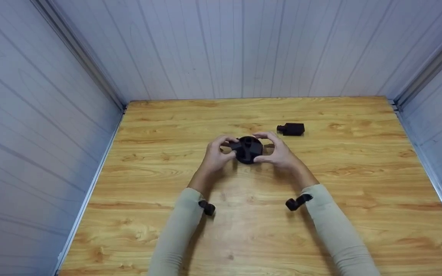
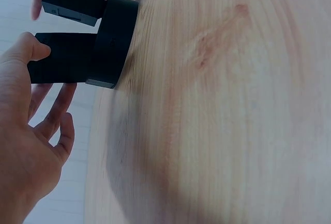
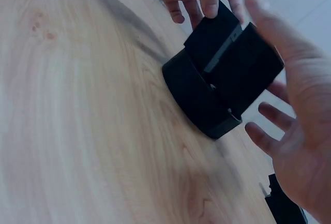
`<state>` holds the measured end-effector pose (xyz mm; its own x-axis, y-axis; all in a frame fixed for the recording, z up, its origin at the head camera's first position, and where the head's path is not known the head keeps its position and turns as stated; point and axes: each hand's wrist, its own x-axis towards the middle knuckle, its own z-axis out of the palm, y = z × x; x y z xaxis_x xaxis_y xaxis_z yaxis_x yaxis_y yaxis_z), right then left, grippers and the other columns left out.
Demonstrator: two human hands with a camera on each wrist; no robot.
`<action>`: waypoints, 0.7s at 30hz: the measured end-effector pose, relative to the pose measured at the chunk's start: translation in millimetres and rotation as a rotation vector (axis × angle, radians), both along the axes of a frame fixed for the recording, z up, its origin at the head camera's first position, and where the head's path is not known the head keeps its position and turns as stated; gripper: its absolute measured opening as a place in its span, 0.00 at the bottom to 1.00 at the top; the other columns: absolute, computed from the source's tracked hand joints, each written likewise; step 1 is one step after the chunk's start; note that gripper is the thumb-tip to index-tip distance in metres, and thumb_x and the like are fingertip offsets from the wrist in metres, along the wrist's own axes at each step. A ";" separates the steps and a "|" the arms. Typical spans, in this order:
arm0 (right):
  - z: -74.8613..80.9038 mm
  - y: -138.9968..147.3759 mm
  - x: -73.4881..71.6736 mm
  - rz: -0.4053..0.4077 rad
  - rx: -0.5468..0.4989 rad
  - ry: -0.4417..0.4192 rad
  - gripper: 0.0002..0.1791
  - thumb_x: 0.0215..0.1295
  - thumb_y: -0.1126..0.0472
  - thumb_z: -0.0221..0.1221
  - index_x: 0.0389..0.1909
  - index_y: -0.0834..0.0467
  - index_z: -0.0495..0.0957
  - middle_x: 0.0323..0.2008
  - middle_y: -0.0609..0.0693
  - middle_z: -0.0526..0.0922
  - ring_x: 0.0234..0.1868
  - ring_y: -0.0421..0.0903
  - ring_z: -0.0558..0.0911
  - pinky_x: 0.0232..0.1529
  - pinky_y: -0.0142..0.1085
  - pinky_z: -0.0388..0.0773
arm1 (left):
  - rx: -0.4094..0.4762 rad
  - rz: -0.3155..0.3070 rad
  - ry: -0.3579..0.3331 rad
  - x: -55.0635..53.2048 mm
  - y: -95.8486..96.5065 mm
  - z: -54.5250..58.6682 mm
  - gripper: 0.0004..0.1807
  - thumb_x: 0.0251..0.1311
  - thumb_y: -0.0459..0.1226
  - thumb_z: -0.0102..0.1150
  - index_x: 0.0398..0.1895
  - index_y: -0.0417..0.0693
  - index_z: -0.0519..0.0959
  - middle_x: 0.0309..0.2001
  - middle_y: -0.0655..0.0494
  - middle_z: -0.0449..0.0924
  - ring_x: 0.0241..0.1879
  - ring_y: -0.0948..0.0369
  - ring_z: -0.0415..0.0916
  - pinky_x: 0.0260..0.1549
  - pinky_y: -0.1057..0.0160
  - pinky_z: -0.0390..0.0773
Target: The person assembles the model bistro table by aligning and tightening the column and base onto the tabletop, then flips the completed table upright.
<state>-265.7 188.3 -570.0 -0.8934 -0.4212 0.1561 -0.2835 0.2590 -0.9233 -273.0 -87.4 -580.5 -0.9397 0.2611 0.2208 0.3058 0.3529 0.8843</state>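
A round black base (image 1: 248, 160) sits on the wooden table between both hands. Rectangular black blocks stand up from it, side by side with a slot between them in the right wrist view. My left hand (image 1: 216, 155) pinches the left block (image 2: 67, 58), thumb on one face and fingers on the opposite one. Around the right block (image 3: 251, 69) my right hand (image 1: 280, 153) is spread in a wide C, its thumb near the block's top and its fingers partly hidden behind it. In the head view its fingertips come to the base's rim.
A loose black block with a narrow neck (image 1: 294, 129) lies on the table (image 1: 159, 134) beyond my right hand. Pale panel walls (image 1: 221, 50) stand at the back and sides. Small black cameras (image 1: 207, 208) are strapped to both wrists.
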 end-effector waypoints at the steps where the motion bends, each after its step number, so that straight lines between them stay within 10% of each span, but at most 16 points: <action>1: 0.6 1.3 -0.3 0.020 -0.021 -0.002 0.41 0.66 0.69 0.78 0.79 0.60 0.74 0.78 0.66 0.73 0.82 0.66 0.69 0.80 0.67 0.71 | 0.000 0.000 0.000 0.1 0.1 0.2 0.18 0.64 0.28 0.71 0.57 0.44 0.89 0.59 0.43 0.90 0.58 0.43 0.90 0.52 0.50 0.84; 11: 5.9 4.8 -3.0 0.197 -0.059 -0.002 0.24 0.72 0.81 0.56 0.66 0.70 0.82 0.83 0.71 0.71 0.87 0.72 0.67 0.82 0.68 0.68 | -0.008 0.013 -0.009 1.0 0.2 0.1 0.18 0.65 0.29 0.70 0.58 0.43 0.88 0.60 0.43 0.91 0.59 0.44 0.89 0.55 0.46 0.84; 21: -0.3 -9.2 -3.3 -0.078 0.053 0.033 0.22 0.73 0.67 0.73 0.65 0.62 0.84 0.63 0.64 0.86 0.58 0.56 0.85 0.54 0.36 0.84 | -0.009 0.008 0.003 0.4 1.7 -1.2 0.18 0.65 0.28 0.70 0.58 0.43 0.88 0.60 0.43 0.91 0.59 0.43 0.89 0.55 0.44 0.83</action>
